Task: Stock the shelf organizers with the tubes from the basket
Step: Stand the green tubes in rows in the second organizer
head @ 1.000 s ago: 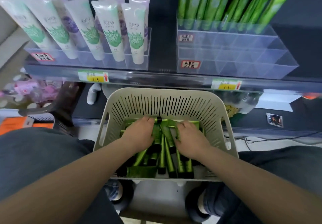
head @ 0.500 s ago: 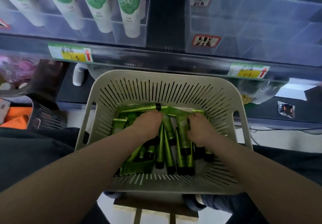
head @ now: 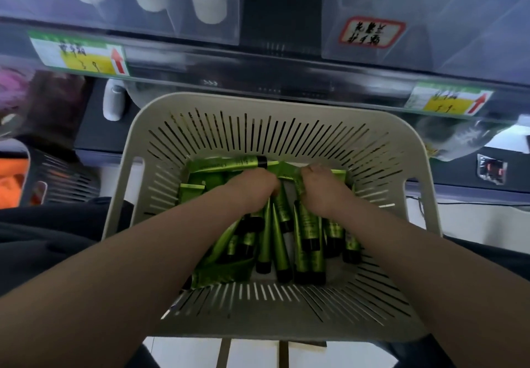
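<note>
- Your left hand (head: pixel 252 187) is down in the basket (head: pixel 275 109), knuckles up, on top of the pile of green tubes (head: pixel 308 238).
- Its fingers curl downward into the pile and are hidden there, so I cannot tell whether you have hold of a tube or are only pressing on them.
- Your right hand (head: pixel 324 192) sits just beside the left one, near the far side of the pile.
- Its fingertips (head: pixel 309 170) are bent over the flat crimped ends of a few green tubes. Those tubes run back under your palm with their black caps toward you, so the grip is narrow and closed around a small bunch.
- All the green tubes in view lie in the basket. Most point toward you in a loose heap, and a single tube (head: pixel 229 165) lies crosswise at the far edge, just past your left hand.
- The basket is pale and slotted, and it is right below the front edge of the shelf (head: pixel 258 66).
- On the shelf above, the left organizer (head: pixel 172 32) holds white tubes (head: pixel 208 3) standing cap down.
- The right organizer (head: pixel 459 23) is clear plastic and has a red-edged handwritten label (head: pixel 371 32) on its front.
- Two price tags with red arrows are fixed to the shelf edge, one at the left (head: pixel 80 56) and one at the right (head: pixel 450 102).
- The view is blurred, so I cannot read the print on the tubes.
</note>
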